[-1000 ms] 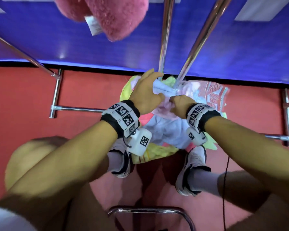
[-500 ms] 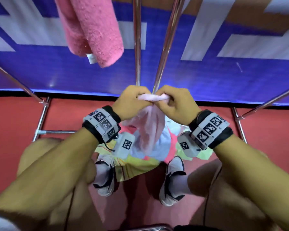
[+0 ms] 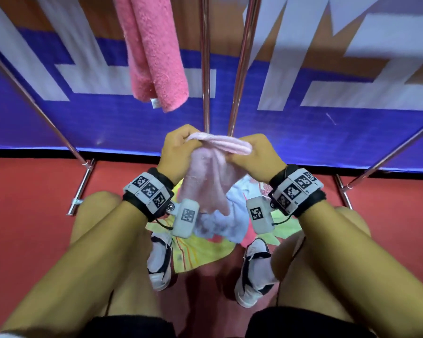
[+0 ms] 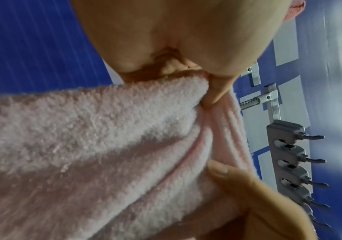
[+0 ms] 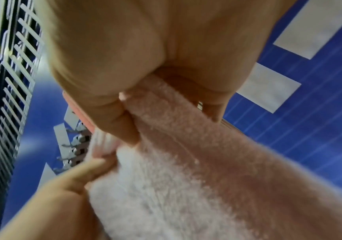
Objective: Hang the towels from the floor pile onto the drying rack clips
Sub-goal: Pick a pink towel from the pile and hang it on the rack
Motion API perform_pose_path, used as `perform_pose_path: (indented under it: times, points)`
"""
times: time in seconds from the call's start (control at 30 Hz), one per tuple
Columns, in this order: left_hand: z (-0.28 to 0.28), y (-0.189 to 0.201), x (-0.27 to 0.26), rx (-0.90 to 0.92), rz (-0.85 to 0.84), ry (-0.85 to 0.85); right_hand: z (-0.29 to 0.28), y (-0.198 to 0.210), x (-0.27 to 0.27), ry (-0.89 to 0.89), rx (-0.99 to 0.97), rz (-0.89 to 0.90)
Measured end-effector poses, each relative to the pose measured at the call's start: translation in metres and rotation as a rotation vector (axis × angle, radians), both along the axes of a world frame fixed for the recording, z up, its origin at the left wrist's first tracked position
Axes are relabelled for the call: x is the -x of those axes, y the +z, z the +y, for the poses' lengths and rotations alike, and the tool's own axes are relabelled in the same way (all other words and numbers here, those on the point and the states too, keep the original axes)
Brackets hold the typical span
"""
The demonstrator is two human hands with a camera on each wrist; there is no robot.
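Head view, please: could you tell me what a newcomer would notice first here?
Both hands, left hand and right hand, grip the top edge of a pale pink towel at the centre, above the towel pile on the red floor. A darker pink towel hangs at upper left, beside the rack poles.

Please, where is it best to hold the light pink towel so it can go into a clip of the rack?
Probably along its top hem, from both ends. The left hand and right hand already pinch the light pink towel there, with the rest hanging free below. That bunched, thin edge between them should fit a clip.
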State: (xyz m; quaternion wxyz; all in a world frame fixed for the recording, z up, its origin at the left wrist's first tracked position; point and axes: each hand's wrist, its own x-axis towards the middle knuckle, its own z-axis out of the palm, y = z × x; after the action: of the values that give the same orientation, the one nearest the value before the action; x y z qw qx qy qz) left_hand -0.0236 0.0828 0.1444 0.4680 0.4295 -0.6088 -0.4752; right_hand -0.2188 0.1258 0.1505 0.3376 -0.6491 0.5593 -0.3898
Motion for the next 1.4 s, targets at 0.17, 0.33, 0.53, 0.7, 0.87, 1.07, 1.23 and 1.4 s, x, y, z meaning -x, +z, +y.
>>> perform_pose_path:
  times: [0.17,0.33,0.53,0.7,0.87,1.07,1.23,1.4]
  points:
    - [0.017,-0.029,-0.009,-0.103,-0.006,0.137,0.023,-0.008,-0.003,-0.128,0.041,-0.084]
    - [0.053,-0.07,-0.005,-0.092,-0.321,-0.161,0.056,-0.056,-0.013,-0.204,0.072,0.054]
    - [0.075,-0.072,0.011,-0.023,-0.273,-0.294,0.066,-0.058,-0.031,-0.13,0.054,0.13]
    - [0.07,-0.066,-0.003,0.017,-0.312,-0.238,0.071,-0.058,-0.028,-0.076,-0.038,0.078]
    - [0.07,-0.06,-0.011,-0.007,-0.301,-0.064,0.071,-0.074,-0.017,-0.049,-0.165,0.09]
    - [0.066,-0.067,-0.012,-0.093,-0.352,-0.018,0.075,-0.072,-0.015,-0.245,-0.04,-0.036]
    - [0.081,-0.07,0.003,-0.061,-0.354,-0.269,0.081,-0.068,-0.021,-0.152,-0.003,-0.066]
    - [0.08,-0.071,0.009,-0.046,-0.328,-0.224,0.079,-0.073,-0.021,-0.18,0.03,-0.02]
